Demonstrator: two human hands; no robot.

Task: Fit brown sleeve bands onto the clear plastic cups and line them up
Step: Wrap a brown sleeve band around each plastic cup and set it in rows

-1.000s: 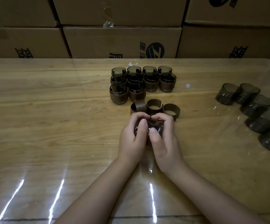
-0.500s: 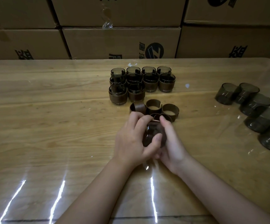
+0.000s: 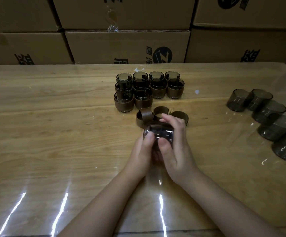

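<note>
On the worktop (image 3: pixel 53 134), at 12 o'clock from my hands, the banded cups (image 3: pixel 123 104) stand upright in tight rows: four at the back, four in the middle, and only two in the front row, both at its left end. Just nearer to me, also at 12, three loose bands (image 3: pixel 144 118) sit on edge side by side, almost touching my knuckles.

My left hand (image 3: pixel 141 152) is curled round the cup (image 3: pixel 158 132), thumb pressed on its near face and fingers wrapped behind. I hold the cup just above the worktop and tipped over, not upright. Brown shows at its far side, so a band is on it or going on. I cannot tell how far on it is seated, because my fingers cover most of the wall. My right hand (image 3: pixel 178 147) grips the other side, thumb beside the left thumb and fingers hooked over the far edge.

I judge this to be the fitting step: both hands are working the band along the cup. The next move calls for an even push all round, so the band ends level rather than skewed. Then the cup has to be turned upright and set at 12 in the open place beside the two front cups, touching its neighbour.

At 2 to 3 o'clock, well apart, the bare cups (image 3: pixel 258 108) lie on their sides in a curving line, each tucked against the next, waiting for bands.
</note>
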